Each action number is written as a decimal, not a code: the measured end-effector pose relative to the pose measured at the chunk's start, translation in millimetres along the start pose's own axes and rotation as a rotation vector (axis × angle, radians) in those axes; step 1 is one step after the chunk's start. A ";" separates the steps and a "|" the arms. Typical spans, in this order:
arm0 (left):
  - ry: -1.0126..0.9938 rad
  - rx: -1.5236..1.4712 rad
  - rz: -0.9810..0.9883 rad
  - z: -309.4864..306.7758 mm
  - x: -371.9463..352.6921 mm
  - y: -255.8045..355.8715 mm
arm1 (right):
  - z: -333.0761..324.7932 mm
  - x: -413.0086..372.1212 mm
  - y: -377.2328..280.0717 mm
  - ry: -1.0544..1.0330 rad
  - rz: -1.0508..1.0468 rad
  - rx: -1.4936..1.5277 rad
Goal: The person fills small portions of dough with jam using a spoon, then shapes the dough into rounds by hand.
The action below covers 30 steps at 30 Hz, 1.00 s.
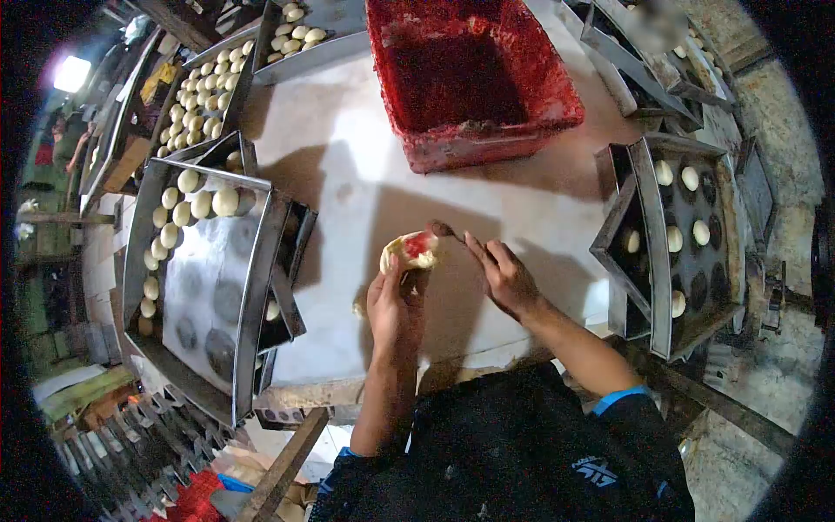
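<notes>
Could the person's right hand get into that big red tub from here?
Probably yes. The right hand holds a small tool, but the red tub lies ahead on the table, open-topped, and nothing seems to stand between them.

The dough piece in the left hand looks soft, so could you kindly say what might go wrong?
The red filling lies near the edge of the dough piece and could smear over it. The tool in the right hand is close to that edge and might tear it.
</notes>
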<state>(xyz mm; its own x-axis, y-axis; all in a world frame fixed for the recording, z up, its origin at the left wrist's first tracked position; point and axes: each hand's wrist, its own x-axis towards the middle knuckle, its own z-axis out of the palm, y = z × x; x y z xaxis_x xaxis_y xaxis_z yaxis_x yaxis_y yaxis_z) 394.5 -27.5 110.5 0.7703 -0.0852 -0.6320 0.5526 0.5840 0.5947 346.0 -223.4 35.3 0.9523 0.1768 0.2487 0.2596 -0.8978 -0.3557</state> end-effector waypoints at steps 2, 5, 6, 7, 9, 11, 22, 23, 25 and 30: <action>0.008 0.013 0.091 -3.0 -10.6 -3.9 | 13.0 -8.0 13.8 -0.067 0.172 0.114; -0.047 -0.016 0.256 -1.9 -28.2 -10.1 | 13.6 -14.9 23.8 -0.104 0.206 0.057; -0.124 -0.056 0.257 1.5 -36.0 -8.8 | -3.2 -7.6 9.4 0.032 0.132 0.129; -0.199 -0.096 0.259 3.8 -43.3 -9.8 | -20.3 0.1 -6.4 0.167 0.054 0.201; -0.230 -0.068 0.258 5.8 -56.7 -18.0 | -45.6 3.9 -38.5 0.164 0.150 0.558; -0.268 -0.039 0.258 11.3 -69.8 -30.0 | -62.2 -4.1 -54.8 0.138 0.442 1.215; -0.422 0.658 0.929 43.1 -166.7 -149.6 | -177.3 -103.4 -90.8 0.480 0.050 0.573; -0.450 0.626 0.975 52.0 -188.3 -151.8 | -183.0 -115.7 -88.9 0.541 -0.012 0.539; -0.479 0.332 0.752 45.0 -219.9 -155.2 | -209.4 -140.4 -87.1 0.624 -0.181 0.401; -0.628 0.097 0.675 10.2 -258.5 -169.9 | -240.3 -194.0 -103.8 0.429 -0.170 0.645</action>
<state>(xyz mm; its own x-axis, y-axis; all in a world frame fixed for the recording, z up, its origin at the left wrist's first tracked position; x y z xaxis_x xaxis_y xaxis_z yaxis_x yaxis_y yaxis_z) 104.7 -113.0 177.9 0.9539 -0.1904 0.2319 -0.0735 0.6012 0.7957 95.8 -261.4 240.5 0.7802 0.0017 0.6255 0.5628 -0.4380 -0.7010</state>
